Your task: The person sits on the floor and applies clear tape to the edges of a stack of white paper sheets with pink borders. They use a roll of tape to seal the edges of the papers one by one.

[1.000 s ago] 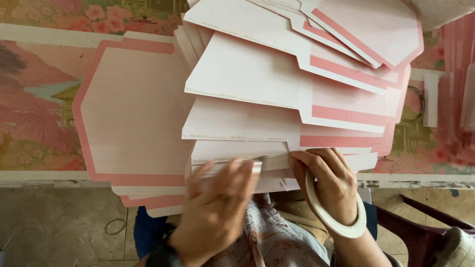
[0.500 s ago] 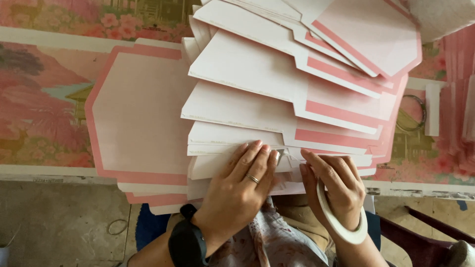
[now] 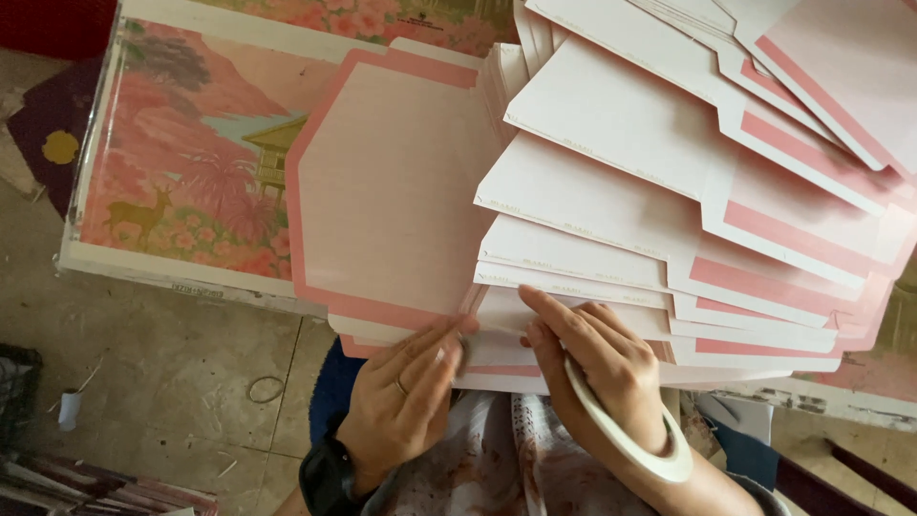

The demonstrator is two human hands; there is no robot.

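The fanned pink cards (image 3: 669, 191) run off the top and right edges.

Card sheets (image 3: 611, 201): matt white paperboard, smooth, with pink printed bands. Flat pink-bordered sheet (image 3: 392, 191): matt paper with a fine lined texture. Tape roll (image 3: 626, 435) on the right wrist: smooth, slightly glossy white. Surface (image 3: 181, 162): glossy printed covering. Floor (image 3: 143, 382): rough, dull concrete.
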